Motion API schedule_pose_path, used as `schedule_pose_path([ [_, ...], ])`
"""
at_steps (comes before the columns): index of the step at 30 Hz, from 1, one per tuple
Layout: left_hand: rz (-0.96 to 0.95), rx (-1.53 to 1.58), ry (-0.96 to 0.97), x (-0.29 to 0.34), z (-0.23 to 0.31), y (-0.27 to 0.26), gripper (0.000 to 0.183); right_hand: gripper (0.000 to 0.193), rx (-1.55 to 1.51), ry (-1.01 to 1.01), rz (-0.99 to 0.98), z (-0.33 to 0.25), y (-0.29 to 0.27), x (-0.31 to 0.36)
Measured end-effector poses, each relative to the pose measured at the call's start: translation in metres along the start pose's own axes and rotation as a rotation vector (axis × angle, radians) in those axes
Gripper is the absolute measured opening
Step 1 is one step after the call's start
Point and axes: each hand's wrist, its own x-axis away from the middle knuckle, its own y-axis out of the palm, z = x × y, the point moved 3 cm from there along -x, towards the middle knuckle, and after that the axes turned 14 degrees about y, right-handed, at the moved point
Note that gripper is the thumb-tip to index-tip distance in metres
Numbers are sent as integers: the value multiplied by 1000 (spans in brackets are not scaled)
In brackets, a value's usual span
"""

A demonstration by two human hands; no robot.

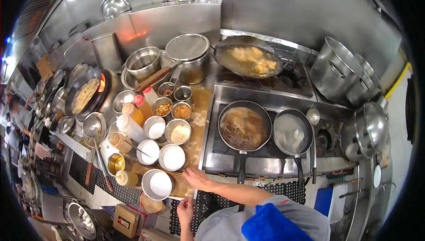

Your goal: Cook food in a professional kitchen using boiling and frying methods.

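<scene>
My right hand [197, 180] reaches over the edge of the brown worktop [200, 121], its fingers stretched toward the metal bowls. Closest to it are a bowl of white powder [171, 157] and a larger steel bowl with white contents [158, 185]. A thin brown strip runs beside the fingertips; I cannot tell whether they touch it. Below, just off the worktop's edge, my left hand [185, 210] is closed with the thumb on top. Whatever it may hold is hidden. A blue cloth [274, 223] lies against my grey shirt.
Two pans, one with brown broth [245, 128] and one with cloudy liquid [292, 132], sit on the stove, handles toward me. Behind them a wok [248, 57] holds food in oil. Squeeze bottles [133, 127] crowd the worktop's left; tall pots [335, 69] stand right.
</scene>
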Motion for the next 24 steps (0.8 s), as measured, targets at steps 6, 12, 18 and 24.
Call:
schedule_pose_path([
  [6,-117,194,-17,-22,5,18,29,20,-47,203,-122,15,-10,12],
  [12,-170,328,-110,-42,26,49,30,12,-246,263,-448,46,-16,34],
  [18,-305,643,-296,15,83,74,25,19,-993,661,-946,66,-107,130],
  [24,-488,437,-236,48,101,64,28,32,-783,547,-323,146,-245,203],
])
